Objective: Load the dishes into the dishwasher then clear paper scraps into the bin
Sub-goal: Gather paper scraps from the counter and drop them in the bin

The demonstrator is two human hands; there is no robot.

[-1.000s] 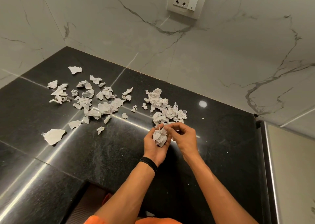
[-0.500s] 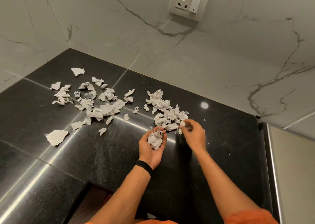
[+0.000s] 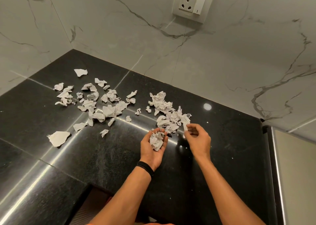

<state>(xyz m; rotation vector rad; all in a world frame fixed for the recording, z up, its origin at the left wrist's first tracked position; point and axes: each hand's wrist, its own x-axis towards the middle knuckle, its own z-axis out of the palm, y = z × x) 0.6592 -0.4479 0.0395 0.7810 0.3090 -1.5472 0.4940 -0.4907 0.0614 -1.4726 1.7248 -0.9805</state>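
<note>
Black polished countertop [image 3: 25, 122], corner of a marble-look wall [image 3: 222, 62]. Paper scraps are spread over the counter.

Far left: big flat scrap [image 3: 58, 138] lying alone, near the front of the spread. Right of it, the left scatter [image 3: 102, 105]: many crumpled bits, loosely spaced, reaching back toward the wall, with one flat piece at the rear.

Centre: a few single bits, then the right pile [image 3: 168, 113], denser, pieces overlapping.

Left hand [image 3: 153, 147] just in front of the right pile, palm up and cupped. A wad of scraps [image 3: 156, 141] sits in the palm, and the fingers [image 3: 165, 138] curl up around its far and right sides, thumb on its left. The fingertips are close to the pile's near edge; contact can't be told. Black wristband [image 3: 145, 167] on that wrist.

Right hand [image 3: 199, 139] is beside the left hand, apart from it, at the pile's right front corner. Thumb and forefinger pinch a small scrap [image 3: 185, 127]; the scrap sticks out left of the fingertips [image 3: 190, 126], up against the pile's edge. The other fingers are curled in under the hand.

Socket [image 3: 191, 4] with a switch on the wall, above and behind the hands.
</note>
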